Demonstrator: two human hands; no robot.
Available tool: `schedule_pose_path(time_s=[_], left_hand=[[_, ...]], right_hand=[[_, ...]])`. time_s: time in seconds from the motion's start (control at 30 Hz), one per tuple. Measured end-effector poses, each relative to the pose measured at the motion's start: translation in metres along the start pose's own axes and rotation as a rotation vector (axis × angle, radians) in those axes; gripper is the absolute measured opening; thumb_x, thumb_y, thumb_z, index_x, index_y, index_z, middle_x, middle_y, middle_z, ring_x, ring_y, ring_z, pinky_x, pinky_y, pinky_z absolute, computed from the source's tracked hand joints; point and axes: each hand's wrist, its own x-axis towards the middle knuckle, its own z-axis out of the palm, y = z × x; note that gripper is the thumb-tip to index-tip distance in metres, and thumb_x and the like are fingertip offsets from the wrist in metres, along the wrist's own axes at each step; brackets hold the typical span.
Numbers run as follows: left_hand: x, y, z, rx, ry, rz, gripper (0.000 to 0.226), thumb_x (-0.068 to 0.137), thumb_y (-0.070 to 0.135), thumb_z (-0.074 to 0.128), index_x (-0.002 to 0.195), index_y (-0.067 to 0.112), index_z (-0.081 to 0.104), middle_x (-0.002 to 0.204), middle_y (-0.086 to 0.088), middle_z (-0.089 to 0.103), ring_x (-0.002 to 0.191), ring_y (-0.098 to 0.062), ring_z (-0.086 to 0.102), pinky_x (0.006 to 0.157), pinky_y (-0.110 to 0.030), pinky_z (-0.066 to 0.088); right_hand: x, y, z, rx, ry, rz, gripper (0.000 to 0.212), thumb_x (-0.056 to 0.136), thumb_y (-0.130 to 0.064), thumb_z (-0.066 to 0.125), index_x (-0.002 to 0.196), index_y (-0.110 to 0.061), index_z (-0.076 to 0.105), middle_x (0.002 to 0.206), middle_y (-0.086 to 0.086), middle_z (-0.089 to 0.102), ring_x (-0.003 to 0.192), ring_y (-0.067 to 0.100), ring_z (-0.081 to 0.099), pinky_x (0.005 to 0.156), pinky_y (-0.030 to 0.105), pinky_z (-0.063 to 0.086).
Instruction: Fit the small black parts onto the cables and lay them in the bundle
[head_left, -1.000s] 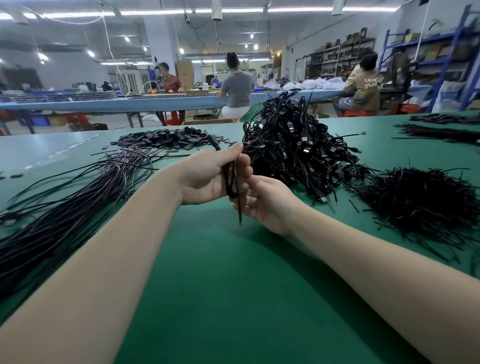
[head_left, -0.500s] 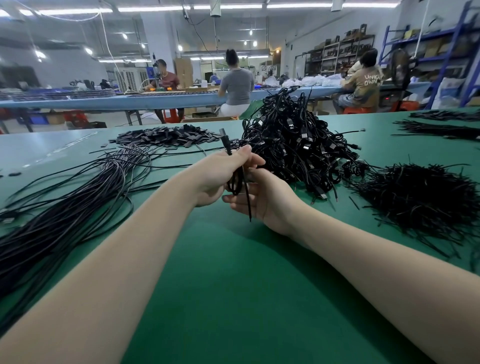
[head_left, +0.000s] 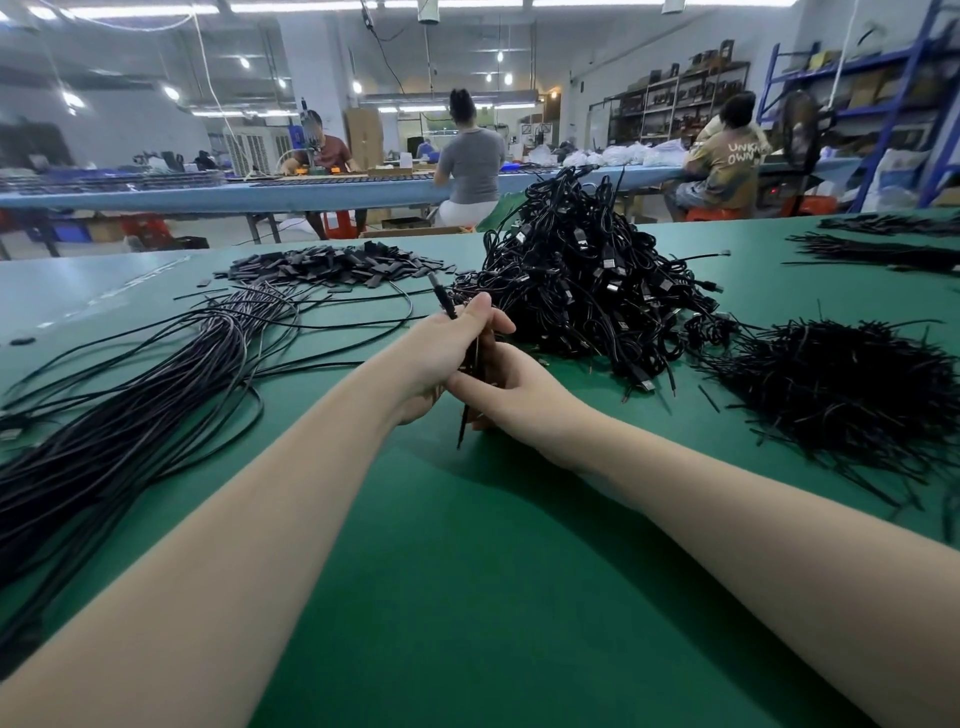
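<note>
Black cable (head_left: 464, 423) is pinched in my left hand (head_left: 439, 353) above the green table (head_left: 467, 571); my right hand (head_left: 511, 387) grips it too, between the bundle (head_left: 119, 400) and the tangled pile (head_left: 587, 280).

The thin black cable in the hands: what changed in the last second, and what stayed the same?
The thin black cable now sticks up further above the left hand; earlier only a short end showed there. The right hand kept its grip lower down, with the tail still hanging below. The tangled black cable heap, flat black parts pile and long cable bundle did not move.
</note>
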Motion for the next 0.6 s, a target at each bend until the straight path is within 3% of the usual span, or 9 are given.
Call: schedule_pose_path(time_s=[0.1, 0.13, 0.2, 0.3, 0.37, 0.43, 0.5, 0.6], left_hand=[[0.001, 0.0, 0.001, -0.108, -0.009, -0.033, 0.043, 0.101, 0.045, 0.038, 0.075, 0.023, 0.064, 0.08, 0.004, 0.057, 0.078, -0.014, 0.052, 0.071, -0.025, 0.044], [0.001, -0.001, 0.002, -0.157, -0.013, -0.046, 0.042, 0.101, 0.045, 0.038, 0.075, 0.023, 0.063, 0.081, 0.004, 0.06, 0.076, -0.013, 0.052, 0.066, -0.023, 0.044], [0.001, -0.003, 0.002, -0.208, -0.021, -0.072, 0.043, 0.1, 0.046, 0.04, 0.076, 0.022, 0.066, 0.09, 0.0, 0.065, 0.076, -0.015, 0.053, 0.062, -0.022, 0.047], [0.0, -0.006, 0.001, -0.25, -0.086, -0.085, 0.038, 0.097, 0.046, 0.047, 0.087, 0.022, 0.074, 0.102, -0.003, 0.067, 0.087, -0.015, 0.058, 0.078, -0.025, 0.053], [0.001, -0.008, 0.0, -0.254, -0.035, -0.027, 0.025, 0.095, 0.04, 0.054, 0.098, 0.022, 0.071, 0.11, 0.0, 0.069, 0.096, -0.014, 0.065, 0.081, -0.024, 0.054], [0.004, -0.015, -0.005, -0.024, 0.186, 0.202, 0.02, 0.098, 0.026, 0.053, 0.115, 0.019, 0.061, 0.117, -0.001, 0.067, 0.102, -0.012, 0.065, 0.084, -0.024, 0.054], [0.005, -0.025, -0.011, 0.485, 0.372, 0.562, 0.04, 0.097, 0.01, 0.048, 0.137, 0.015, 0.045, 0.133, -0.002, 0.054, 0.12, -0.016, 0.053, 0.102, -0.03, 0.043], [0.002, -0.041, -0.01, 1.3, 0.35, 0.808, 0.063, 0.089, 0.004, 0.052, 0.146, 0.025, 0.036, 0.151, 0.0, 0.036, 0.139, -0.021, 0.033, 0.11, -0.039, 0.028]], right_hand=[[0.002, 0.0, 0.002, -0.337, 0.106, -0.108, 0.02, 0.098, -0.028, 0.05, 0.083, -0.015, 0.05, 0.071, -0.001, 0.054, 0.061, 0.013, 0.05, 0.057, 0.03, 0.036], [0.003, 0.001, 0.001, -0.441, 0.13, -0.117, 0.023, 0.099, -0.029, 0.046, 0.079, -0.018, 0.047, 0.073, -0.001, 0.054, 0.064, 0.016, 0.05, 0.057, 0.03, 0.032], [0.005, 0.004, -0.001, -0.609, 0.161, -0.098, 0.024, 0.102, -0.028, 0.037, 0.085, -0.015, 0.049, 0.087, 0.007, 0.059, 0.077, 0.027, 0.054, 0.064, 0.034, 0.036], [0.007, 0.009, -0.006, -0.596, 0.248, -0.008, 0.026, 0.102, -0.027, 0.033, 0.097, -0.008, 0.05, 0.099, 0.014, 0.062, 0.09, 0.032, 0.057, 0.073, 0.038, 0.043], [0.01, 0.011, -0.017, -0.529, 0.327, 0.062, 0.031, 0.102, -0.028, 0.031, 0.101, -0.004, 0.051, 0.095, 0.012, 0.061, 0.086, 0.029, 0.055, 0.074, 0.036, 0.042], [0.011, 0.014, -0.029, -0.473, 0.343, 0.104, 0.034, 0.103, -0.028, 0.028, 0.102, -0.003, 0.052, 0.081, 0.005, 0.055, 0.071, 0.022, 0.05, 0.065, 0.033, 0.037], [0.01, 0.015, -0.031, -0.485, 0.287, 0.112, 0.035, 0.103, -0.031, 0.028, 0.101, -0.005, 0.051, 0.076, 0.002, 0.052, 0.066, 0.02, 0.048, 0.058, 0.033, 0.035], [0.007, 0.016, -0.023, -0.684, 0.134, 0.081, 0.029, 0.103, -0.035, 0.028, 0.095, -0.013, 0.045, 0.089, 0.003, 0.056, 0.084, 0.027, 0.052, 0.077, 0.039, 0.042]])
